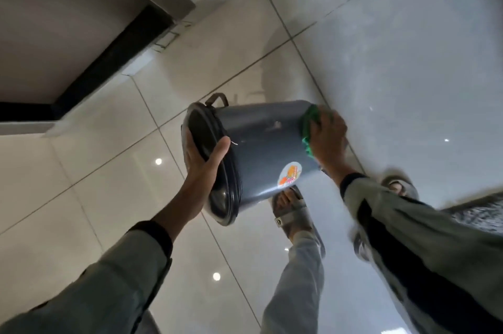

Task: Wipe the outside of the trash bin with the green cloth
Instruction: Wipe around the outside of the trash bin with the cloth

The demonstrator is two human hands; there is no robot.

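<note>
A dark grey plastic trash bin (261, 143) is held tipped on its side above the tiled floor, its mouth to the left and its base to the right. It carries a round orange and white sticker (289, 174) and a small handle (217, 99) at the rim. My left hand (206, 159) grips the rim, fingers inside and thumb on the outer wall. My right hand (328, 137) presses a green cloth (309, 129) against the bin's base end. Most of the cloth is hidden under that hand.
Glossy pale floor tiles (109, 170) lie all around. My feet in grey sandals (291, 209) stand right under the bin. A wall with a dark skirting strip (109, 61) runs along the upper left. A dark mat edge (479, 213) shows at right.
</note>
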